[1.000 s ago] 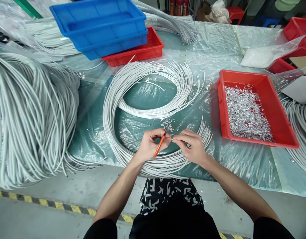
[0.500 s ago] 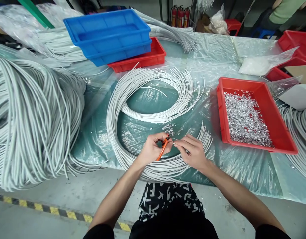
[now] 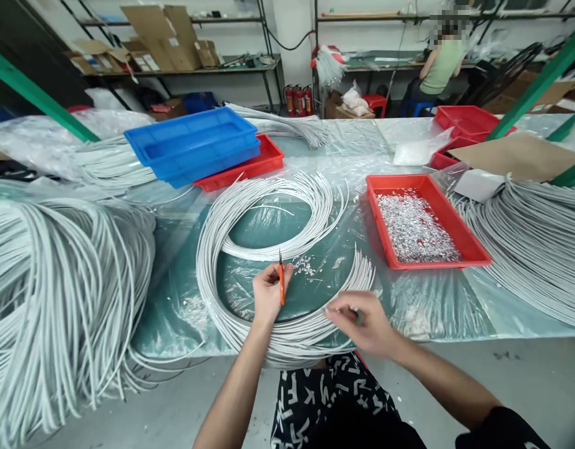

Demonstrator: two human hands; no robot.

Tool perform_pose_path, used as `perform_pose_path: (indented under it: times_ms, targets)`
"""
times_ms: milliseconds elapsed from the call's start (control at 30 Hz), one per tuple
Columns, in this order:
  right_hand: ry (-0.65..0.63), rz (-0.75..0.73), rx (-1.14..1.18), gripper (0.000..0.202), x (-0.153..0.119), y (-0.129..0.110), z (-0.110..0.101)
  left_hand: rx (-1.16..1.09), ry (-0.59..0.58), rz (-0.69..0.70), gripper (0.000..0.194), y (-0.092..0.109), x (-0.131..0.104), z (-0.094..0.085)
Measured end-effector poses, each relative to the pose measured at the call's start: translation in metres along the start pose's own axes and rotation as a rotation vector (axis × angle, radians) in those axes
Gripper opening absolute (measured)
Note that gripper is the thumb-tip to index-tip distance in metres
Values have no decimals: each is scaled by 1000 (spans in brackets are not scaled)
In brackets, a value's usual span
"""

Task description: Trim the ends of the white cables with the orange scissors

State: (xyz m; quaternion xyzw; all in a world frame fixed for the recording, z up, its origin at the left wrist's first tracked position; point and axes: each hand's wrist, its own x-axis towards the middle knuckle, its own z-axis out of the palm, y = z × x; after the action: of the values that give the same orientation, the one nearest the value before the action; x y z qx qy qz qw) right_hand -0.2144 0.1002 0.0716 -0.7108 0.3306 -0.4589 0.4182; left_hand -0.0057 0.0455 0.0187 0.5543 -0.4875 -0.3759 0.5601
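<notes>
My left hand (image 3: 267, 293) is closed around orange-handled wire cutters (image 3: 282, 285), their dark pointed tip facing away from me. Its place is inside the front loop of a coiled bundle of white cables (image 3: 207, 262). Over the right side of that loop, my right hand (image 3: 367, 319) has thumb and forefinger pinched together; what sits between them is too small to make out. Just beyond the cutters lie small silvery scraps (image 3: 305, 265) on the green plastic-covered table (image 3: 166, 293). The bundle's cut ends (image 3: 363, 268) fan out past my right hand.
At right stands a red tray (image 3: 474, 255) with silvery bits. A blue tray (image 3: 194, 140) rests on a red one (image 3: 269, 163) behind the coil. Large cable bundles lie left (image 3: 72, 299) and right (image 3: 535, 249). A person (image 3: 441, 68) sits in the background.
My hands have moved apart: the left, still with the cutters, leftward, the right away from the cutters' tip. My view has tilted up, showing more of the room's back.
</notes>
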Motion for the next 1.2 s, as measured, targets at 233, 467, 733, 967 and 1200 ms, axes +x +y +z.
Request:
perform_pose_path:
  times_ms: [233,467,733,967,1200]
  targets:
    - [135,371,578,26,-120,-11,-5,50,-62,-24,26,-2,-1,3]
    - [594,938,265,50,-182,66,5,107,-78,-15,20,-2,-2,3]
    - [-318,689,-197,45,-126,8,-45,161,-142,-17,26,-13,0,3]
    - [-82,662,-1154,36,-44,27,-65,185,-130,-34,29,-13,0,4]
    - [-158,621,-1289,39,-24,51,-70,196,-134,-15,32,-12,0,4]
